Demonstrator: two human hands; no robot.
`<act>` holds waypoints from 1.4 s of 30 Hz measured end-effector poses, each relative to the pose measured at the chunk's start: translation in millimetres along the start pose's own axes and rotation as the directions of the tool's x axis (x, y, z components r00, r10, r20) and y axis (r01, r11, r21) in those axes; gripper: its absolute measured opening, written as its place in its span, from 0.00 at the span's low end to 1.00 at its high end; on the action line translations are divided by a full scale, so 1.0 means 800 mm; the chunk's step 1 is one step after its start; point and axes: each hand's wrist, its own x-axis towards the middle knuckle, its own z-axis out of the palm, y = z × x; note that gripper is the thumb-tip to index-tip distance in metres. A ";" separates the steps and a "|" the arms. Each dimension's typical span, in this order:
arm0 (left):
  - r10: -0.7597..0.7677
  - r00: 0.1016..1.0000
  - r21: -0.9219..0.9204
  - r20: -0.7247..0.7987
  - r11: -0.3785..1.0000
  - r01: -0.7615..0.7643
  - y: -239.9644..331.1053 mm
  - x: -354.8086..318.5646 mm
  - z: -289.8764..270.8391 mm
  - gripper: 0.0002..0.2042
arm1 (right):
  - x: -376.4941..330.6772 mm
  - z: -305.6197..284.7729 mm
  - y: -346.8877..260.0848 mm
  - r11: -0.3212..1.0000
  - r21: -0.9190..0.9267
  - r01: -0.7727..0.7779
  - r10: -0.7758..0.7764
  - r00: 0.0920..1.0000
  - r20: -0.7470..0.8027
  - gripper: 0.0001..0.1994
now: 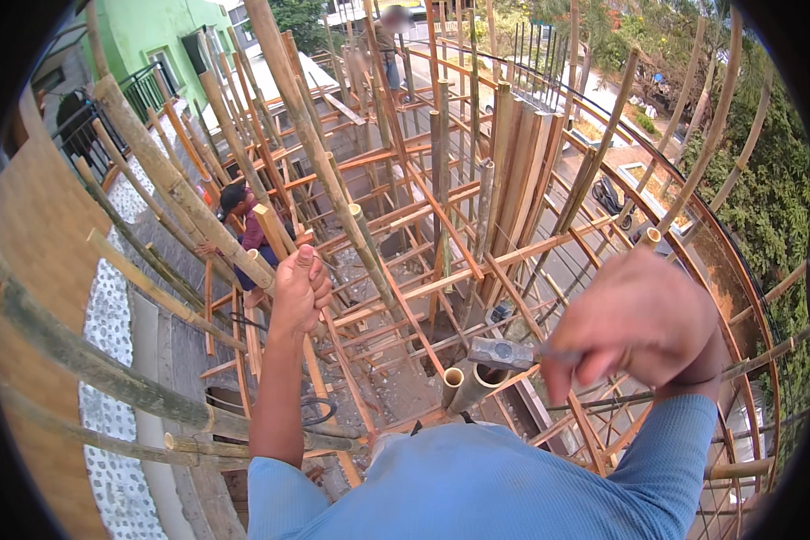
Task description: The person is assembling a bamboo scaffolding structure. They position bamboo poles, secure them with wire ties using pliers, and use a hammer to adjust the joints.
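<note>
Gripping a blocky metal hammer (502, 353), the right hand (634, 315) bends inward; center left, the left hand (302, 286) fists upright by a flat wooden plank (271, 229), its hold unclear.

Bright daylight fills the open site. Beyond the far left corner of the ground (396, 358), which is brown and strewn with rubble, rises a pale green wall (130, 29) with a window (159, 68) and dark railing (142, 94). A black-and-white speckled strip (106, 328) lines the left edge. Past the right edge run a grey road (562, 272) and leafy trees (765, 211).
</note>
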 end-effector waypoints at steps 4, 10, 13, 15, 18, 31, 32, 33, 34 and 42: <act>-0.065 0.913 0.132 0.403 0.991 0.013 -0.030 -0.029 0.020 0.23 | -0.022 -0.097 0.121 0.755 -0.183 -0.629 0.393 0.658 -0.642 0.13; 0.126 0.992 -0.255 0.016 0.960 -0.118 0.076 0.000 -0.012 0.24 | -0.006 0.052 0.019 0.598 -0.739 -0.311 0.702 0.648 0.295 0.04; 0.039 0.999 -0.085 -0.027 0.996 -0.041 0.027 0.006 0.008 0.23 | -0.008 0.049 -0.018 0.966 0.252 0.052 -0.178 0.841 0.512 0.10; -0.040 0.995 0.122 0.088 0.992 0.029 -0.006 -0.008 0.001 0.23 | 0.002 0.015 -0.006 0.966 0.234 0.109 -0.108 0.994 -0.018 0.10; -0.217 0.872 0.415 0.438 0.910 0.018 -0.048 -0.029 0.013 0.24 | -0.005 -0.072 0.079 0.832 -0.141 -0.536 0.378 0.735 -0.564 0.11; 0.017 0.981 -0.461 -0.192 0.881 -0.106 -0.095 -0.001 -0.028 0.21 | -0.061 0.132 0.123 0.966 -0.080 -0.245 0.136 0.751 -0.647 0.17; 0.029 0.987 -0.562 -0.160 0.819 -0.116 -0.095 -0.020 -0.020 0.21 | -0.052 0.173 0.087 0.988 -0.055 -0.143 0.100 0.874 -0.475 0.17; 0.039 0.994 -0.671 -0.099 0.735 -0.096 -0.098 -0.029 0.000 0.21 | -0.046 0.209 0.049 0.996 -0.009 -0.086 0.080 0.952 -0.296 0.18; 0.053 0.992 -0.679 -0.118 0.725 -0.119 -0.093 -0.052 0.029 0.21 | -0.038 0.248 0.043 0.982 0.017 -0.191 0.184 0.920 -0.346 0.19; 0.180 0.961 -0.472 -0.210 0.842 -0.261 -0.086 -0.159 0.056 0.23 | -0.017 0.358 0.095 0.350 0.746 -0.567 0.648 0.721 0.244 0.14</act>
